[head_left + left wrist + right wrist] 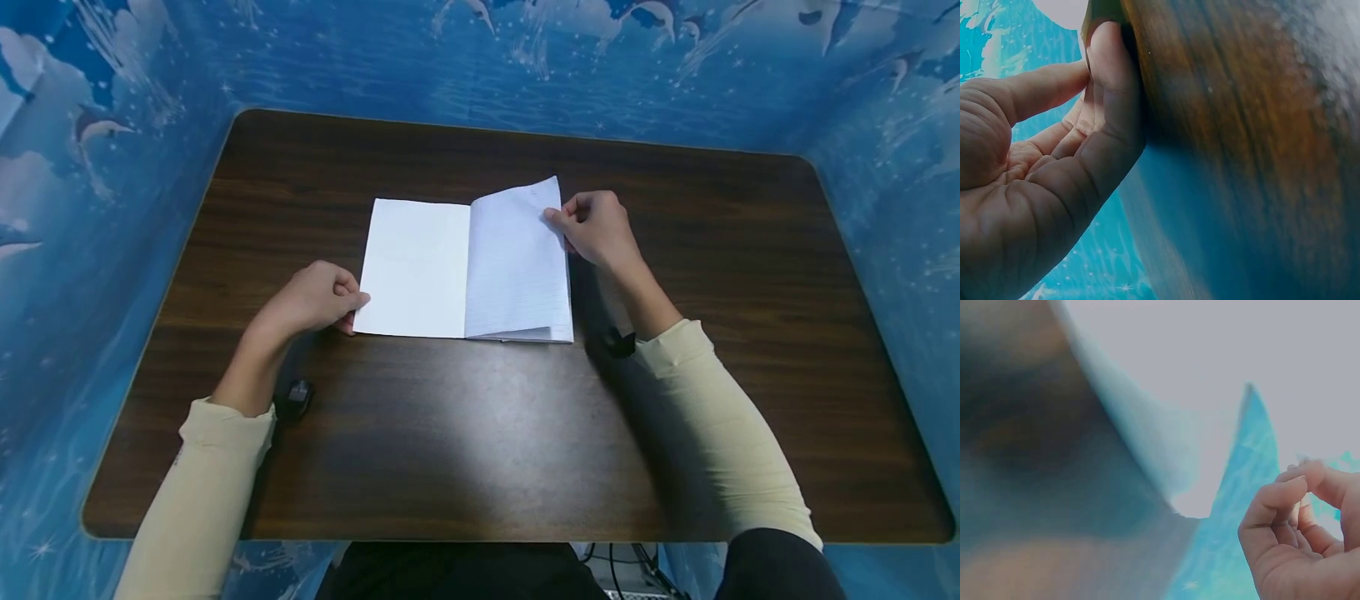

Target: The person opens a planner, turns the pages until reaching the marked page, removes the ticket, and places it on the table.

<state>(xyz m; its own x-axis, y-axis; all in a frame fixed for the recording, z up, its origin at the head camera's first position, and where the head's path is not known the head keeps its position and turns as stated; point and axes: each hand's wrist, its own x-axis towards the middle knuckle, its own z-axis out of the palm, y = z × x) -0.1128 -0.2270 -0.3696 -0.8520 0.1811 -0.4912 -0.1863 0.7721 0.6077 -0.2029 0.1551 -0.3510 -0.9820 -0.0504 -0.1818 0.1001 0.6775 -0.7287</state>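
Observation:
An open notebook (420, 267) lies on the table in the head view, its left page blank and its right page (517, 258) faintly lined. My left hand (322, 296) pinches the notebook's lower left edge, thumb on top and fingers underneath. In the left wrist view, the left hand (1079, 137) has its thumb and index finger at that edge, close against the tabletop. My right hand (600, 225) pinches the right page near its upper outer edge, where the page's top corner lifts. The right wrist view has the right hand (1304, 525) with curled fingers beside the raised, blurred paper (1166, 381).
The dark wooden table (465, 433) has rounded corners. Blue cloth (450, 67) with dolphins surrounds it. A small black device (297, 395) is by the left wrist, and another dark one (619, 342) by the right wrist. Cables (615, 567) hang below the front edge.

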